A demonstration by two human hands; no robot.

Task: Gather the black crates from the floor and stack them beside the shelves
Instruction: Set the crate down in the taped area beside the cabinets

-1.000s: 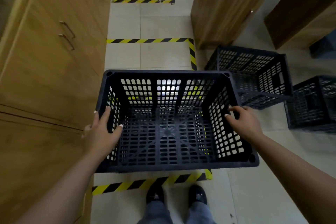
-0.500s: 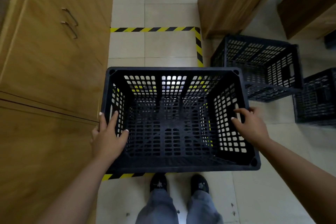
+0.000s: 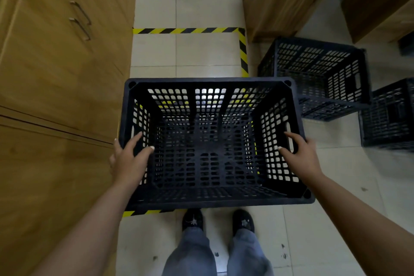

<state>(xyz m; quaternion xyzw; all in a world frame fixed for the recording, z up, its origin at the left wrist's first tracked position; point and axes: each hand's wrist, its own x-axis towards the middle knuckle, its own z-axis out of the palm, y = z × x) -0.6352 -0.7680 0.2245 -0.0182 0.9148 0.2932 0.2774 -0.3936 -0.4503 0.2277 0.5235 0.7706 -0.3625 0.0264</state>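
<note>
I hold a black perforated crate point(image 3: 210, 199) upright and open side up in front of my legs, beside the wooden cabinet. My left hand point(image 3: 127, 159) grips its left wall, thumb inside. My right hand point(image 3: 300, 154) grips its right wall by the handle slot. A second black crate point(image 3: 318, 69) lies tipped on its side on the floor to the right. A third black crate point(image 3: 389, 119) sits at the right edge, partly cut off.
A tall wooden cabinet point(image 3: 56, 74) with two metal handles runs along the left. Wooden units point(image 3: 282, 0) stand at the top right. Yellow-and-black tape point(image 3: 188, 30) marks a box on the tiled floor. My feet point(image 3: 217, 219) stand just behind the crate.
The held crate has shifted slightly nearer to my feet, covering more of the near tape line. Both hands keep their grip on its side walls.
</note>
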